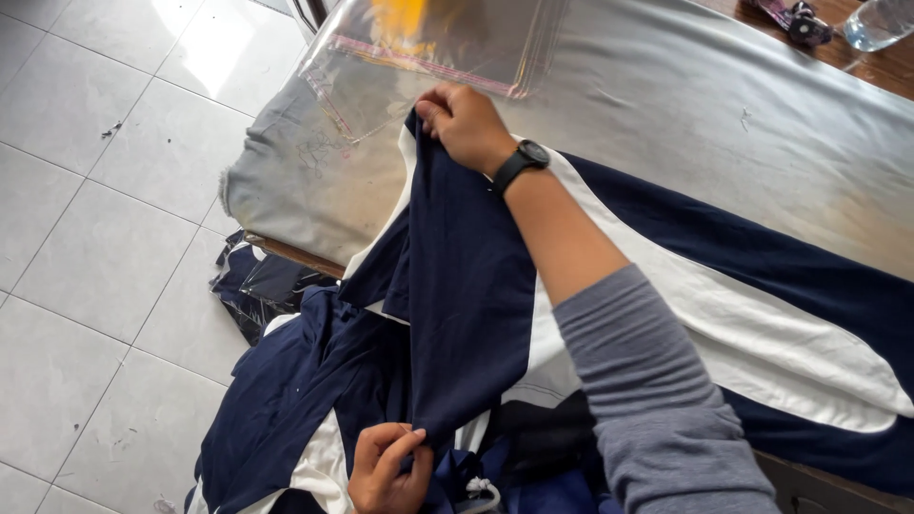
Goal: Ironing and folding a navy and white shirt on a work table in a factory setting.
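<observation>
A navy and white garment (762, 324) lies spread on a table covered with grey cloth (685, 105). My right hand (464, 124), with a black watch on the wrist and a grey sleeve on the arm, grips the far end of a folded navy part (466, 286) near the table's edge. My left hand (386, 468) pinches the near end of the same navy fold, close to my body. The fold is stretched between both hands.
A stack of clear plastic bags (438, 43) lies on the cloth just past my right hand. More navy and white garments (286, 400) hang and pile beside the table, above a white tiled floor (95, 238). A clear bottle (876, 21) stands at the far right corner.
</observation>
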